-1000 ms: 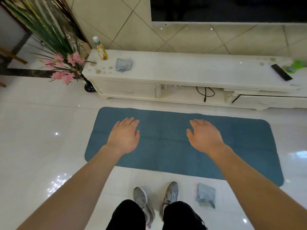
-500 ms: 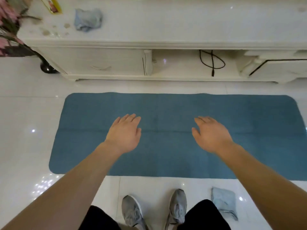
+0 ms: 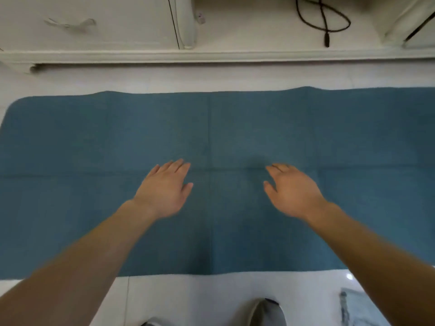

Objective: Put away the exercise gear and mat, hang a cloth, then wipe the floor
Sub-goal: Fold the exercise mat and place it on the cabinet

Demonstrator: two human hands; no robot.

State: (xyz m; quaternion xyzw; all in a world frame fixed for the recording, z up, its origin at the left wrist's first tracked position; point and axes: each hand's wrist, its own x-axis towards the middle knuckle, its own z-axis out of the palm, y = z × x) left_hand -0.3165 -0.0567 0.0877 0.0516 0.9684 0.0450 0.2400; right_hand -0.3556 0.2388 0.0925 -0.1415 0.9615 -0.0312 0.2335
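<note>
A blue exercise mat (image 3: 94,142) lies flat on the white tiled floor, spread across the whole width of the view, with fold lines crossing its middle. My left hand (image 3: 164,191) hovers palm down over the mat's centre, fingers straight and together. My right hand (image 3: 292,189) hovers beside it, fingers relaxed and slightly spread. Neither hand holds anything. A folded light blue cloth (image 3: 360,309) lies on the tiles at the bottom right, partly hidden by my right forearm.
A low white cabinet (image 3: 117,31) runs along the top of the view, its base close to the mat's far edge. A black cable (image 3: 324,22) lies in its open shelf. My grey shoe (image 3: 261,312) stands on the tiles below the mat.
The view has dropped closer to the floor, so the mat fills more of it and the cabinet top has left the view. Both hands have stayed open above the mat's middle.
</note>
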